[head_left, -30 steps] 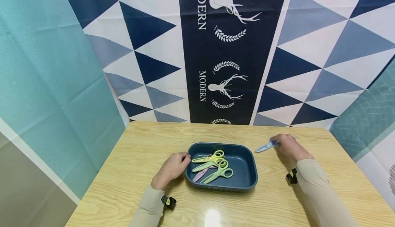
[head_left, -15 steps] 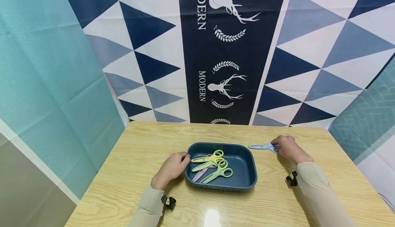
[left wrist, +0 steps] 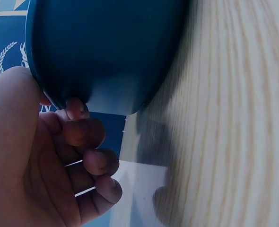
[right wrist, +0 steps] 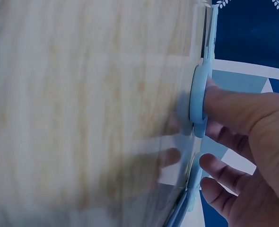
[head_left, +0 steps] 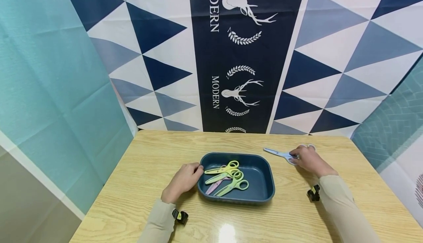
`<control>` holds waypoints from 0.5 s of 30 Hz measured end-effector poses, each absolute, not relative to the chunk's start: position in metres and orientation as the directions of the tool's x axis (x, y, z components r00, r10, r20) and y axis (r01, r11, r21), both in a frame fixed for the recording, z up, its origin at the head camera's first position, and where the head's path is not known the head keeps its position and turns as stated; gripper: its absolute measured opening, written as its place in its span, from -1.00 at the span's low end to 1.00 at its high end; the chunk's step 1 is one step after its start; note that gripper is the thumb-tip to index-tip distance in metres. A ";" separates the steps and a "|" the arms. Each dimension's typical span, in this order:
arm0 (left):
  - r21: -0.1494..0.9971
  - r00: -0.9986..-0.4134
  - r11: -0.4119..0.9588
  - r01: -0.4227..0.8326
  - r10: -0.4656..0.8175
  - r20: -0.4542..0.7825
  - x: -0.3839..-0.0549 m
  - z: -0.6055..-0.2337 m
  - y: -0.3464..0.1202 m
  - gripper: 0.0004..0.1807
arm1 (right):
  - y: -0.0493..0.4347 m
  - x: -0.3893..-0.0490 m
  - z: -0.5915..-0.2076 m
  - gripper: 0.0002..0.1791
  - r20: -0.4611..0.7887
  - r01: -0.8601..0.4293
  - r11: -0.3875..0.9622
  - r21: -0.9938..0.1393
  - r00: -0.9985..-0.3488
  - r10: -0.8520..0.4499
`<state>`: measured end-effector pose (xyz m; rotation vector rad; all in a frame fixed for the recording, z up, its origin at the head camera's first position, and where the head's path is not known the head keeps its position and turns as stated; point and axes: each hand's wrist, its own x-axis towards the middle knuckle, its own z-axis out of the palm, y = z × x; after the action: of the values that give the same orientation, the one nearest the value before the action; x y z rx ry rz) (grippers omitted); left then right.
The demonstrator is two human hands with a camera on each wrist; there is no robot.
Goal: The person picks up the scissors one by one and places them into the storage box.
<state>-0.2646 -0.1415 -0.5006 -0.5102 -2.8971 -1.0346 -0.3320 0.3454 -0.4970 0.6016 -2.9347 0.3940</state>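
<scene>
My left hand pinches the left rim of a dark blue rectangular tray; in the left wrist view the thumb is outside and a fingertip shows at the rim. Inside the tray's left half lie yellow scissors, green scissors and purple scissors, overlapping. Right of the tray, my right hand pinches light blue scissors by a handle loop, blades pointing left. More light blue loops show just beyond the hand, partly hidden by it.
A wooden table bears everything. Patterned cloth hangs along its back edge, and teal cloth hangs on the left. A small black camera sits on each wrist.
The light blue scissors have turned, their tip swinging away toward the back and left. My right hand has shifted only slightly. The left hand and tray stay put.
</scene>
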 end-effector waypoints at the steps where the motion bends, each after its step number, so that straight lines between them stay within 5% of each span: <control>1: 0.612 -0.946 0.727 0.312 0.296 0.130 -0.265 -0.501 -0.142 -0.60 | 0.346 -0.332 -0.497 -0.71 0.166 -0.397 0.887 -0.235 -0.916 -0.366; 15: 0.619 -0.950 0.726 0.299 0.289 0.120 -0.263 -0.499 -0.142 -0.60 | 0.342 -0.327 -0.500 -0.72 0.155 -0.342 0.866 -0.364 -0.939 -0.306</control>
<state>-0.2631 -0.1416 -0.4988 -0.4950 -2.9045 -1.0448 -0.3266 0.3415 -0.5003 0.5132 -2.9456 0.6004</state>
